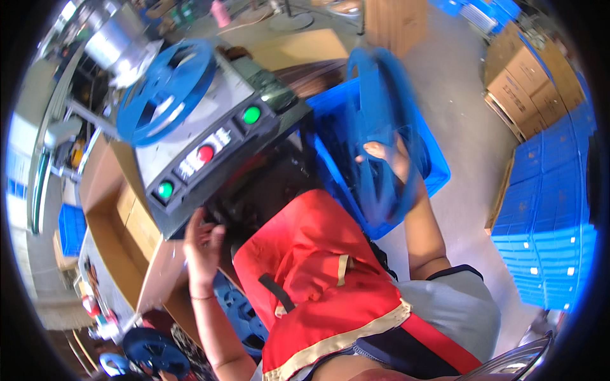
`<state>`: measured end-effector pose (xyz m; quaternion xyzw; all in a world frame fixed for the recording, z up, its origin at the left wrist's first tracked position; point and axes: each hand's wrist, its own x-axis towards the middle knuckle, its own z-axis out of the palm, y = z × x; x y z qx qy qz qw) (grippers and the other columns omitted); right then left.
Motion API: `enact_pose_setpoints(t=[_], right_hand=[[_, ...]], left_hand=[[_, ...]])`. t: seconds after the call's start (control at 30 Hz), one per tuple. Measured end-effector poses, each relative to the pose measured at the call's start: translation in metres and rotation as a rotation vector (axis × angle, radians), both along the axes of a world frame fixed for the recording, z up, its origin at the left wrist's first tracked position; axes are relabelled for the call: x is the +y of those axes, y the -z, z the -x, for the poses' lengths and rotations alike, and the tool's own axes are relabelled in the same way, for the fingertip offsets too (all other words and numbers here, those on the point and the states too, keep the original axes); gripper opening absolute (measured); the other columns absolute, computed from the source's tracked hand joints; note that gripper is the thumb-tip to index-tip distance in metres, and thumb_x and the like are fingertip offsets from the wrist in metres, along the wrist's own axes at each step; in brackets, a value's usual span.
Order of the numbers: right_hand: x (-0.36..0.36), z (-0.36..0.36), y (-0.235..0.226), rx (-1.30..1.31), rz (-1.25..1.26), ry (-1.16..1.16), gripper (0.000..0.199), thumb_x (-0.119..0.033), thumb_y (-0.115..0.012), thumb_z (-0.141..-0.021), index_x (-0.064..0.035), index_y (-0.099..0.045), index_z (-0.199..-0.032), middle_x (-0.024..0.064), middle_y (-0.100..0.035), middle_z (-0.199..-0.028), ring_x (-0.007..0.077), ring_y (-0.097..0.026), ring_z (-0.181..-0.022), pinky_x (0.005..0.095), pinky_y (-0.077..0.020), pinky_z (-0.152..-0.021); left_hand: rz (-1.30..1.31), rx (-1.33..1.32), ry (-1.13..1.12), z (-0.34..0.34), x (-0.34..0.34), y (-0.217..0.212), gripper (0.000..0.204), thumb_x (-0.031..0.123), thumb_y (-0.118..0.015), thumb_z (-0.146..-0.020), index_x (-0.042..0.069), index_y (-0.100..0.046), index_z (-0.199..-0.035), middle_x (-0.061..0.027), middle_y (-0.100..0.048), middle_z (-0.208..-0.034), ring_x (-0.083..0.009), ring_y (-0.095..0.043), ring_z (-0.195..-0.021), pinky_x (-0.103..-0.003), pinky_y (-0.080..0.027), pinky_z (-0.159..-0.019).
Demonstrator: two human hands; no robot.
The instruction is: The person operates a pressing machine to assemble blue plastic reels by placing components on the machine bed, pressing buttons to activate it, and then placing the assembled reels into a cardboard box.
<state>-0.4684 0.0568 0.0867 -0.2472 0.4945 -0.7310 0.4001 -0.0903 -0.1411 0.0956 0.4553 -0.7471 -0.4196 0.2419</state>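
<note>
My right hand grips a blue plastic reel, which is tilted nearly on edge and smeared by motion. This reel is over a blue crate, to the right of a machine with a grey top. Empty-handed, my left hand has its fingers apart, near the lower left corner of the machine. Another blue reel sits on the machine's top. The machine's front panel carries a red button between two green buttons.
Open cardboard boxes stand to the left. More blue reels lie low beside my left forearm. Stacked blue crates and brown cartons line the right. A red apron covers my lap.
</note>
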Motion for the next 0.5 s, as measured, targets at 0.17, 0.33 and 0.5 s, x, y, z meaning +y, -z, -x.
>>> enact_pose_setpoints(t=[0.17, 0.33, 0.5], right_hand=[[-0.003, 0.021, 0.015, -0.732, 0.666, -0.45, 0.069, -0.035, -0.066, -0.087, -0.004, -0.036, -0.14, 0.0357, -0.043, -0.13, 0.0424, -0.059, -0.111, 0.0513, -0.0565, -0.082], [-0.001, 0.036, 0.012, -0.577, 0.576, -0.286, 0.064, -0.026, -0.069, -0.086, -0.0034, -0.04, -0.138, 0.0295, -0.048, -0.127, 0.0398, -0.058, -0.11, 0.0508, -0.0557, -0.084], [-0.001, 0.054, -0.003, 0.562, -0.26, 0.501, 0.092, -0.028, -0.084, -0.066, -0.0084, -0.036, -0.142, 0.0177, -0.041, -0.137, 0.0329, -0.047, -0.123, 0.0424, -0.0419, -0.102]], left_hand=[[1.008, -0.381, -0.034, 0.024, -0.11, -0.056, 0.06, 0.009, -0.069, -0.083, 0.004, -0.043, -0.137, -0.0195, -0.045, -0.14, -0.0369, -0.044, -0.127, -0.044, -0.035, -0.107], [1.03, -0.618, 0.249, 0.069, -0.18, -0.081, 0.061, -0.002, -0.055, -0.082, 0.001, -0.037, -0.14, -0.0201, -0.044, -0.14, -0.0354, -0.042, -0.129, -0.044, -0.032, -0.108], [1.047, -0.637, 0.304, 0.108, -0.22, -0.081, 0.051, -0.008, -0.052, -0.077, 0.004, -0.051, -0.127, -0.0174, -0.061, -0.108, -0.0333, -0.057, -0.105, -0.043, -0.044, -0.093]])
